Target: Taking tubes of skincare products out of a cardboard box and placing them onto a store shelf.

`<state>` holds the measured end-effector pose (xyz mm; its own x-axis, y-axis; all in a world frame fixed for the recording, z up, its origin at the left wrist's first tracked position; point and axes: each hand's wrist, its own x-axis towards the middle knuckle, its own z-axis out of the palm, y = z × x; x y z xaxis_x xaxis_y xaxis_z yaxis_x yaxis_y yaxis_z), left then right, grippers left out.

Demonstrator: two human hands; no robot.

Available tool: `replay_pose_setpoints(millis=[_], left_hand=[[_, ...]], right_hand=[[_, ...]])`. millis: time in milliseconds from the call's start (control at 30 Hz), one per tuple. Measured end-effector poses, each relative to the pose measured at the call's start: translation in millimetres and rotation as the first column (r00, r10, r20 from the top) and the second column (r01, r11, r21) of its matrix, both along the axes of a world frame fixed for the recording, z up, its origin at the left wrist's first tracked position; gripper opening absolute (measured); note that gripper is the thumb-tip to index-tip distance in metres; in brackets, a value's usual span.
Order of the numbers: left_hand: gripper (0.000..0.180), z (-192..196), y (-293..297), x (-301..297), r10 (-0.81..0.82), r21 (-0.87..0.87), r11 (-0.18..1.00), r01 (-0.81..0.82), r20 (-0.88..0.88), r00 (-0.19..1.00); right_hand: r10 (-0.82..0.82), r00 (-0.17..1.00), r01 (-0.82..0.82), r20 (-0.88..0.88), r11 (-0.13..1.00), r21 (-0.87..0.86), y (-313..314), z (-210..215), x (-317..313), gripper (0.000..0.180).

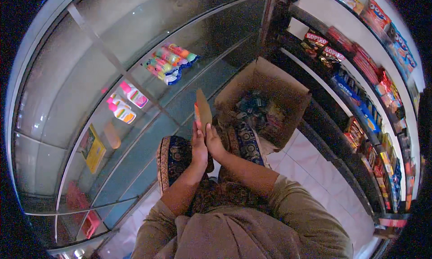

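Above my lap, my left hand (199,147) and my right hand (215,144) press from both sides on a flat brown card-like pack (204,106). It stands upright between my palms, and a strip of orange-red shows along its left face. My fingers point away from me and cover its lower part. Just beyond my right hand, an open cardboard box (288,90) holds several small dark and bluish packets (256,106), too blurred to name. Patterned dark cloth (245,142) covers my legs under my forearms.
On my left, a glass display case (148,38) contains colourful bagged sweets (168,63), white bottles with pink caps (120,109), a yellow box (93,148) and a pink plastic item (90,223). Shelves (310,15) with snack packets curve along the right, above a tiled floor (310,162).
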<state>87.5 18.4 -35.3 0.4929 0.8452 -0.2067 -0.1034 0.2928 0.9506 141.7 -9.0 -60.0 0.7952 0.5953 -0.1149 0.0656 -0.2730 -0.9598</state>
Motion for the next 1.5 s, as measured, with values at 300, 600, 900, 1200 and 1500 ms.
replay_pose_setpoints(millis=[300,600,900,1200,1500], left_hand=[[0.060,-6.2,17.5,-2.0,-0.073,0.473,0.821,0.318,-0.466,0.882],[0.037,59.6,24.6,-37.1,-0.136,0.222,0.963,0.155,-0.099,0.986],[0.032,92.9,62.7,-8.3,-0.201,0.334,0.917,0.219,-0.087,0.976],[0.047,117.9,172.9,82.4,0.726,0.976,0.114,0.185,-0.209,0.655],[0.043,101.5,194.1,82.8,0.481,0.834,0.522,0.179,-0.461,0.745]], right_hand=[[-0.116,0.993,0.115,0.022,0.993,0.028,-35.3,56.2,78.2,0.052],[-0.026,1.000,0.021,0.014,0.965,0.261,-128.9,21.9,188.4,0.053],[0.251,0.768,0.124,0.589,0.844,-0.521,-125.4,-126.0,207.1,0.059],[0.431,0.745,0.092,0.509,0.690,-0.718,-161.5,-155.1,240.7,0.055],[0.173,0.809,0.113,0.561,0.892,-0.438,-171.0,-11.0,243.3,0.041]])
